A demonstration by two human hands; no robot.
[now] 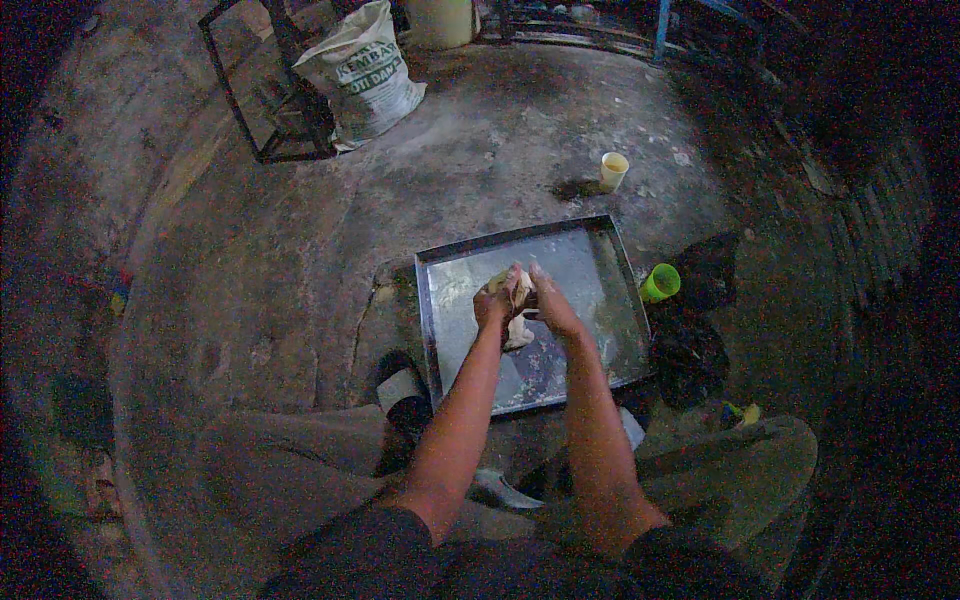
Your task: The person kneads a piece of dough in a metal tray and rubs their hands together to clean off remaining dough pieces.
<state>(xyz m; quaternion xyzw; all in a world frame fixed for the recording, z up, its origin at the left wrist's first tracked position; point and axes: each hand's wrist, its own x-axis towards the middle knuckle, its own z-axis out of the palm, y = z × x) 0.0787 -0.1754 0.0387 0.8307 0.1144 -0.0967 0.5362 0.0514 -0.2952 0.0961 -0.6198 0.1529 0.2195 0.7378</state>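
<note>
A pale, soft lump of dough (520, 333) is gripped between my two hands above a square metal tray (455, 366), and part of it hangs down below them. My left hand (494, 304) closes round the dough from the left. On the other side my right hand (553, 303) presses against it, its fingers meeting the left ones near the top. The fingertips look whitish, as if coated. Pale smears and crumbs mark the tray's floor. How much dough lies inside the hands is hidden.
Right of the tray stands a green cup (660, 283), with black plastic bags (690, 360) beside it. Farther off are a cream-coloured cup (613, 172), a white sack (370, 85) and a dark metal frame (262, 150). My crossed legs flank the tray's near edge.
</note>
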